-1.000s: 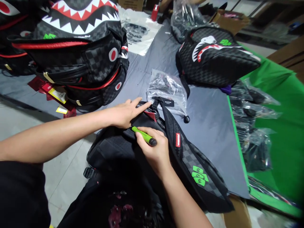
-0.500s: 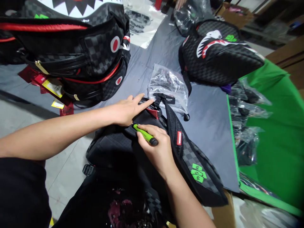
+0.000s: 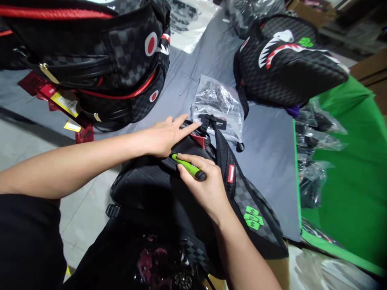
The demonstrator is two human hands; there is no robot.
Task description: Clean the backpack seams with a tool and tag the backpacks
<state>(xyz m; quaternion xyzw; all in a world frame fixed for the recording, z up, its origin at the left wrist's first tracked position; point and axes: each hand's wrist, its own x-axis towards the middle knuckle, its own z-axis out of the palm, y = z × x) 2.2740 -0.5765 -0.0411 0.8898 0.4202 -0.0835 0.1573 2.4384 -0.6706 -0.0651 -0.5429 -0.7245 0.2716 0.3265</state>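
A black backpack (image 3: 145, 183) lies back side up before me, with a checkered strap (image 3: 242, 193) that bears a red label and green patches. My left hand (image 3: 167, 137) is spread flat on its upper edge, fingers apart. In my right hand (image 3: 210, 183) is a slim lime-green pen-like tool (image 3: 189, 167) with a black end. Its tip points at the bag's surface close beside my left hand; whether it touches is hidden. Just past my left fingertips are the bag's red-lined top and a black buckle (image 3: 208, 121).
Stacked checkered backpacks (image 3: 121, 72) with tags stand at the left. A shark-mouth backpack (image 3: 290, 68) sits at the back right. A clear plastic packet (image 3: 216, 96) lies on the grey table (image 3: 266, 141). On the right, a green-lined bin (image 3: 347, 177) holds several bagged items.
The camera view has shifted slightly, so the surroundings sit a little differently. My right hand and the green tool have moved slightly right and up in view; my left hand stays spread on the bag.
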